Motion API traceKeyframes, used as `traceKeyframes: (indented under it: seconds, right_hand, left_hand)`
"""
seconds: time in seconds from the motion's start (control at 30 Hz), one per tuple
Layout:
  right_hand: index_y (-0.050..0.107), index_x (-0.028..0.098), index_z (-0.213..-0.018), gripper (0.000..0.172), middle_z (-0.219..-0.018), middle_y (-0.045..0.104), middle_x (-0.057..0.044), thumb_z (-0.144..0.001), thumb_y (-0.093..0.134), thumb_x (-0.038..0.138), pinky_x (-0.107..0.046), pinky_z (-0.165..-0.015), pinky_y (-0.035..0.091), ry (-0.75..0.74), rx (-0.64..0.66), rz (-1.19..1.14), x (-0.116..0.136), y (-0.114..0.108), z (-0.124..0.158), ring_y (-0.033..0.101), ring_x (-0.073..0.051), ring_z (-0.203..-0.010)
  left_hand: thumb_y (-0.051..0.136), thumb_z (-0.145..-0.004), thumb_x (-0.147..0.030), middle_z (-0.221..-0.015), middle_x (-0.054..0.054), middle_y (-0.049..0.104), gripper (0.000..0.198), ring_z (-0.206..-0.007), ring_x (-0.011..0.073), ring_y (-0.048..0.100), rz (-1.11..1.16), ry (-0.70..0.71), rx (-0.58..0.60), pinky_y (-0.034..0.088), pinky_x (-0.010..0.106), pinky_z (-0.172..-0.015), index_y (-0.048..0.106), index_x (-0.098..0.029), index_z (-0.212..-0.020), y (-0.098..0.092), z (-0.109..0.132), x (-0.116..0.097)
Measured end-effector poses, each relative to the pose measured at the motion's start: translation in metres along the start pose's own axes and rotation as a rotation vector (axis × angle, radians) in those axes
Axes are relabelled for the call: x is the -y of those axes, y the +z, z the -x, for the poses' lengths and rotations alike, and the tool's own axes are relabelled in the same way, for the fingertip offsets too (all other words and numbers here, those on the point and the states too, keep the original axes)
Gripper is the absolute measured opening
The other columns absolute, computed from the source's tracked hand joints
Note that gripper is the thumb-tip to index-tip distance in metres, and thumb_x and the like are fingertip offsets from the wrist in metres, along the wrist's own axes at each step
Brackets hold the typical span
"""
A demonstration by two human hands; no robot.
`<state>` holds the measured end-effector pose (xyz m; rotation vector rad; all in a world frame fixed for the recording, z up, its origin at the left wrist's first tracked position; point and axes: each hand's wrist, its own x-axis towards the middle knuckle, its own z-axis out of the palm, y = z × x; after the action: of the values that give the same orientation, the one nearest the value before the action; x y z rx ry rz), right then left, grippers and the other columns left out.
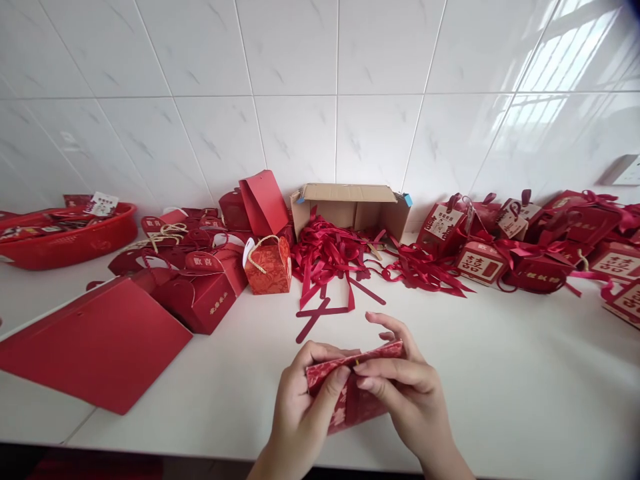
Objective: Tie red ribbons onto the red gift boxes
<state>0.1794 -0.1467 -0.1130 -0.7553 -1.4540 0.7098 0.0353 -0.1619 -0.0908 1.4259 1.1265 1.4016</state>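
Both hands worked at the lower centre of the frame, above the near edge of a white table (505, 380). The red patterned box (373, 405) lay between them, tilted. The left hand (304, 408) gripped its left end, thumb on the near face; the right hand (417, 403) held its upper right part, thumb and forefinger drawn close together beside a small yellow piece (357, 363) at the upper edge.

Directly beyond, at mid-frame, dark red strips (313, 321) lay crossed on the table. Behind these, red ribbons (325, 252) spilled from a cardboard carton (350, 193) open toward the viewer. An orange-red box (274, 272) with a cord handle stood just left of the ribbons. A large red card (100, 343) occupied the lower left, a red basin (70, 245) the left edge, and ribboned boxes (480, 264) the right.
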Motion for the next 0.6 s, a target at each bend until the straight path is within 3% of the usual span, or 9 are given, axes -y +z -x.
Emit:
traceKeyframes:
  seconds: [0.1,0.2,0.27,0.33,0.4,0.5,0.6]
  right_hand:
    - [0.076,0.033,-0.083,0.016,-0.119,0.061,-0.006,-0.078,0.071,0.019,-0.035,-0.077,0.053,-0.019,-0.027,0.022,-0.001,0.003,0.001,0.056,-0.027,-0.115]
    - [0.063,0.036,-0.116,0.045,-0.119,0.061,-0.005,-0.076,0.073,0.019,-0.038,-0.085,0.051,-0.006,-0.158,0.011,-0.003,0.008,0.002,0.058,-0.025,-0.11]
    - [0.054,0.032,-0.123,0.054,-0.109,0.065,-0.005,-0.074,0.075,0.023,-0.037,-0.083,0.052,0.073,-0.199,-0.02,-0.003,0.01,0.003,0.063,-0.022,-0.097]
    - [0.06,0.025,-0.103,0.034,-0.088,0.066,-0.003,-0.073,0.075,0.027,-0.03,-0.069,0.053,0.17,-0.172,-0.043,-0.002,0.011,0.003,0.063,-0.018,-0.077]
    - [0.058,0.022,-0.08,0.021,-0.071,0.061,-0.001,-0.072,0.075,0.03,-0.026,-0.056,0.049,0.218,-0.155,-0.053,0.0,0.01,0.003,0.059,-0.015,-0.064]
    - [0.054,0.021,-0.075,0.023,-0.066,0.058,0.0,-0.072,0.076,0.029,-0.023,-0.051,0.046,0.16,-0.178,-0.042,0.005,0.008,0.001,0.056,-0.013,-0.058]
    - [0.054,0.021,-0.076,0.02,-0.066,0.056,0.002,-0.074,0.074,0.025,-0.02,-0.049,0.045,0.031,-0.187,0.008,0.008,0.004,0.002,0.053,-0.011,-0.056]
  left_hand:
    - [0.058,-0.086,-0.034,-0.082,0.004,0.069,0.014,-0.075,0.0178,0.066,0.053,-0.025,0.034,0.054,0.031,-0.076,0.061,-0.021,-0.083,-0.001,0.002,0.001]
    - [0.055,-0.088,-0.035,-0.083,0.004,0.068,0.015,-0.074,0.0172,0.065,0.062,0.028,0.074,0.054,0.031,-0.077,0.062,-0.021,-0.085,-0.004,0.002,0.005]
    - [0.064,-0.082,-0.039,-0.088,0.006,0.066,0.02,-0.085,0.0209,0.065,0.023,0.144,0.128,0.054,0.032,-0.077,0.062,-0.021,-0.091,-0.006,0.001,0.011]
    - [0.076,-0.071,-0.038,-0.096,0.007,0.064,0.035,-0.095,0.0238,0.063,-0.062,0.26,0.138,0.054,0.032,-0.079,0.059,-0.023,-0.098,-0.008,0.0,0.018]
    - [0.079,-0.067,-0.028,-0.104,0.007,0.061,0.044,-0.102,0.0237,0.061,-0.205,0.344,0.056,0.053,0.034,-0.084,0.052,-0.025,-0.101,-0.009,0.001,0.024]
    - [0.071,-0.073,-0.018,-0.114,0.009,0.057,0.047,-0.107,0.0232,0.058,-0.45,0.402,-0.08,0.049,0.036,-0.09,0.045,-0.026,-0.112,-0.014,0.005,0.024]
    - [0.065,-0.077,-0.023,-0.098,0.005,0.059,0.032,-0.085,0.0182,0.061,-0.552,0.348,-0.094,0.051,0.028,-0.075,0.049,-0.023,-0.106,-0.025,0.011,0.012]
